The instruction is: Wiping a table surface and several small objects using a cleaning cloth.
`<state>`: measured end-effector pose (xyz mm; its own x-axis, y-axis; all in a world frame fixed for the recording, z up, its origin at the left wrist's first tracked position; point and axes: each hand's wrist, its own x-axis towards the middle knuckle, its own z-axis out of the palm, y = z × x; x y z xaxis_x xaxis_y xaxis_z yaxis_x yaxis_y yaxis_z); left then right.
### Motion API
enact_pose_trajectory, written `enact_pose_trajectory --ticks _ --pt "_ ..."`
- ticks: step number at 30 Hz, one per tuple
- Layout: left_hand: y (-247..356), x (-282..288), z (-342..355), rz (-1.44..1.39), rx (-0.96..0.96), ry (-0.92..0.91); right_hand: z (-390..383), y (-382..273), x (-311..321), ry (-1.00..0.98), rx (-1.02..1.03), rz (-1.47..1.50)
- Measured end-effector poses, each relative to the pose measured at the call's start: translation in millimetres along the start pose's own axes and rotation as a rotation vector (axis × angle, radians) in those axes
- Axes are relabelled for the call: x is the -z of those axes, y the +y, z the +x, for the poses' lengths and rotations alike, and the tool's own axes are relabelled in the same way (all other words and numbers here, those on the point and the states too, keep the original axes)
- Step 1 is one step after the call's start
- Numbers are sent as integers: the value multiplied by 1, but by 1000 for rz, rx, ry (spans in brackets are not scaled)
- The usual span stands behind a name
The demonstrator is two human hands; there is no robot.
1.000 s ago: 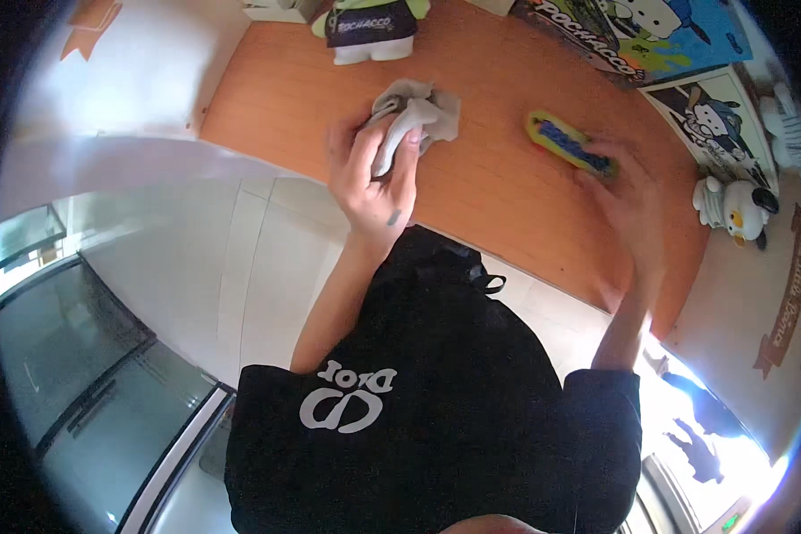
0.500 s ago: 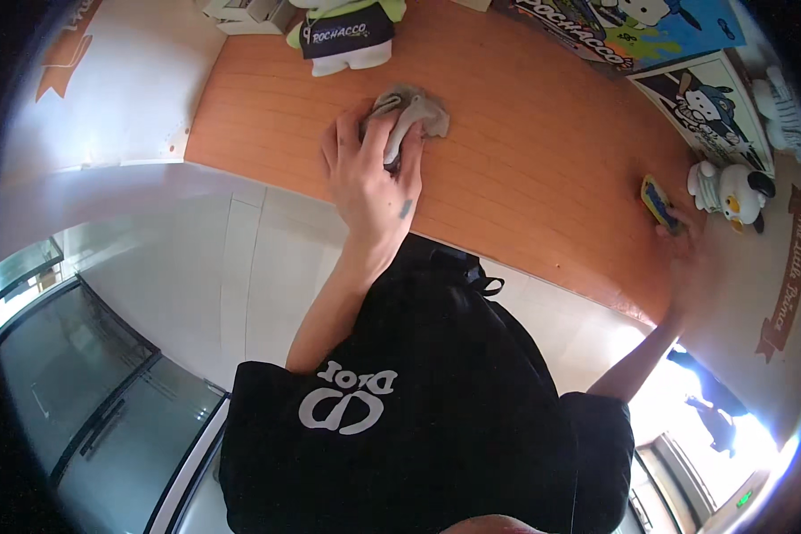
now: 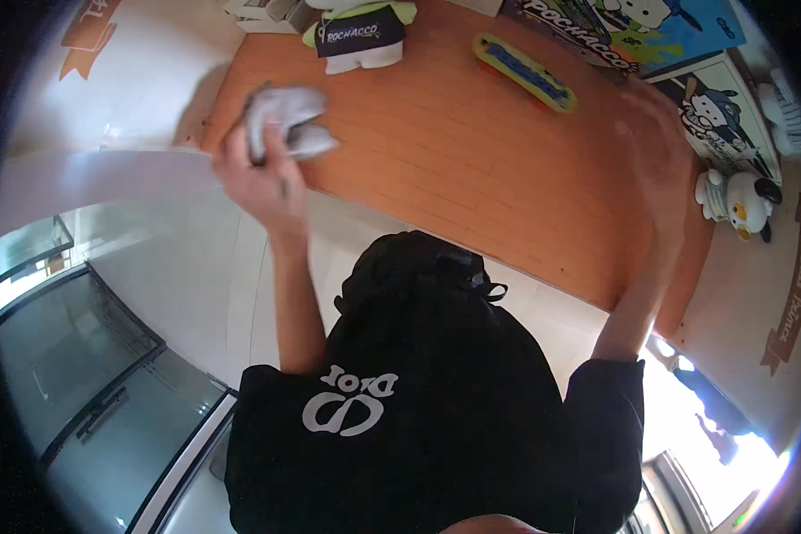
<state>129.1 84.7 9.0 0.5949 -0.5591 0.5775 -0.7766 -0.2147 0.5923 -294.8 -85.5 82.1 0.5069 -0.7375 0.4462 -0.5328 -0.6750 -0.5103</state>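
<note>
On the left of the wooden shelf top (image 3: 418, 133), my left hand (image 3: 271, 191) grips a bunched light grey cloth (image 3: 287, 109); both are blurred by motion. Over the right part of the shelf my right hand (image 3: 660, 147) is smeared, its fingers stretched out and apart with nothing seen in them. A small yellow-edged toy skateboard (image 3: 525, 73) with a blue patterned middle lies at the back, to the left of my right hand and apart from it.
A plush figure in a dark vest (image 3: 360, 37) stands at the back left, beside a pale box (image 3: 267, 13). Colourful cartoon boards (image 3: 659, 36) and a framed cartoon picture (image 3: 721, 111) line the back right. A white figurine with black ears (image 3: 740, 203) sits near the right wall.
My left hand has swept left with the cloth. The toy skateboard has gone from beside my right hand to the back middle, and my right hand has moved farther back.
</note>
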Motion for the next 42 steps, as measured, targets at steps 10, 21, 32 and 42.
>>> enact_pose_trajectory --ticks 10,21,32,42 --pt "55 -15 -56 -78 -294 -281 -6 0 -21 -147 -42 -152" --pt "39 -14 -46 0 -198 -238 -19 16 -52 -115 -93 -50" --pt "26 -29 -37 -45 29 -217 -21 12 -47 -141 -137 -38" --pt "2 -23 23 87 -46 -158 -19 11 -49 -109 -138 5"
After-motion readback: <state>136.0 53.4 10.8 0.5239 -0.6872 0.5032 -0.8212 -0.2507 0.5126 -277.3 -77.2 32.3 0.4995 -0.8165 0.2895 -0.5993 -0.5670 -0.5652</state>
